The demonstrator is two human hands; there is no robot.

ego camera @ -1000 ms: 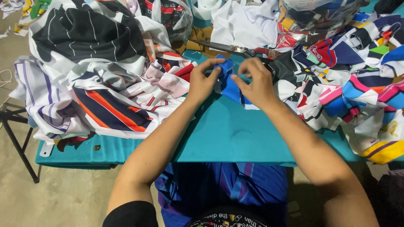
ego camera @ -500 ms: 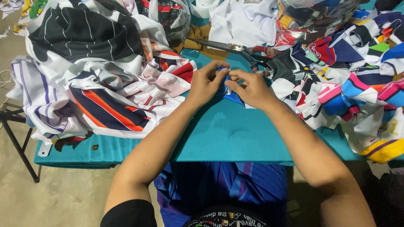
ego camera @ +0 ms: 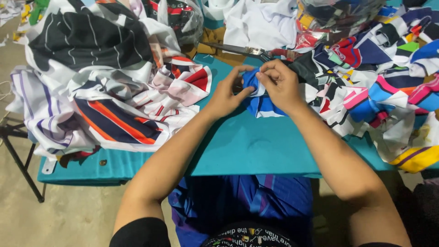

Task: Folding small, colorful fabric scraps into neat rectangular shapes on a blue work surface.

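Note:
A small blue and white fabric piece point(ego camera: 260, 103) lies near the middle of the teal table point(ego camera: 247, 146). My left hand point(ego camera: 226, 93) pinches its left edge with thumb and fingers. From the other side, my right hand point(ego camera: 281, 84) grips the top of the same piece, fingers curled over it. Both hands touch at the fabric.
A heap of striped white, black and orange garments point(ego camera: 100, 87) covers the table's left side. Colourful cut scraps point(ego camera: 379, 77) pile up on the right. Large scissors point(ego camera: 242, 49) lie behind the hands. Blue cloth point(ego camera: 247, 201) rests on my lap. A black stand leg point(ego camera: 20, 160) is at left.
Both hands have drawn closer together on the blue fabric piece and shifted slightly; the right hand now folds over its top edge.

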